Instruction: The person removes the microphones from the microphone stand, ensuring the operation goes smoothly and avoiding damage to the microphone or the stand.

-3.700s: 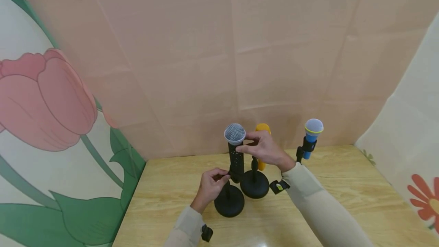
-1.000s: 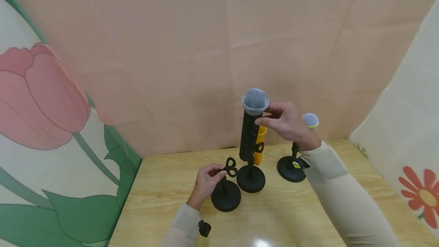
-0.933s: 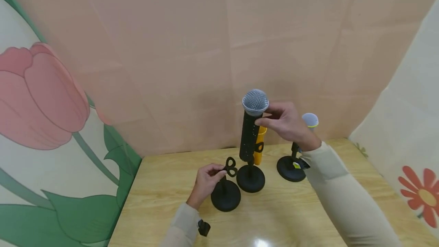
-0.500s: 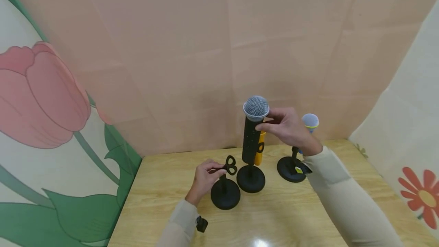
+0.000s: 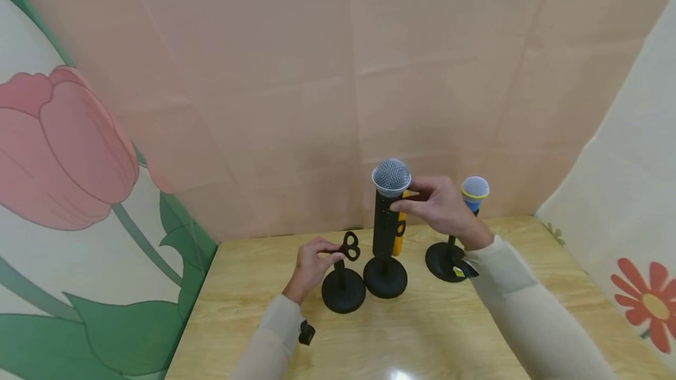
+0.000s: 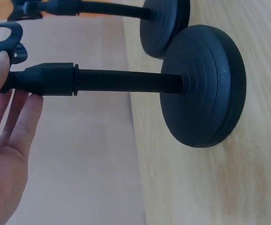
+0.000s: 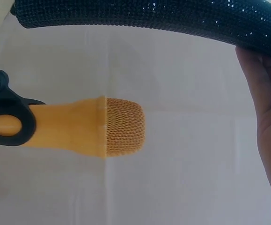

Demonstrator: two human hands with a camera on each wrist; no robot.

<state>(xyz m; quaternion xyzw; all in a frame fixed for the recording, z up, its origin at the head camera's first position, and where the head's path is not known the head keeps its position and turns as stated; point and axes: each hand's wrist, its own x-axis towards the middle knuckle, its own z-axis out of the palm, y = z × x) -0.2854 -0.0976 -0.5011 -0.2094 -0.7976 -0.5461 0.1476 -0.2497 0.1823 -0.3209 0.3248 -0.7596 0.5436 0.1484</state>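
Note:
My right hand (image 5: pixel 440 207) holds a black, sparkly microphone (image 5: pixel 387 227) with a silver mesh head, just below that head. The microphone is upright, and its lower end overlaps the middle stand (image 5: pixel 385 278) in the head view. With thumb and fingers my left hand (image 5: pixel 310 265) pinches the top of the left microphone stand (image 5: pixel 343 293), right at its looped clip (image 5: pixel 351 246). Nothing sits in that clip. A yellow microphone (image 7: pixel 79 126) rests in a black clip, seen behind the black microphone.
At the right, a blue microphone with a white head (image 5: pixel 475 189) sits on another black stand (image 5: pixel 443 263), partly behind my right wrist. The wooden table (image 5: pixel 243 286) meets a pinkish-beige backdrop (image 5: pixel 264 133) at the back; flowered panels stand at both sides.
The black microphone was lifted away from the left stand's clip and carried right; over the last second it has come down somewhat. My left hand and the left stand have shifted slightly back.

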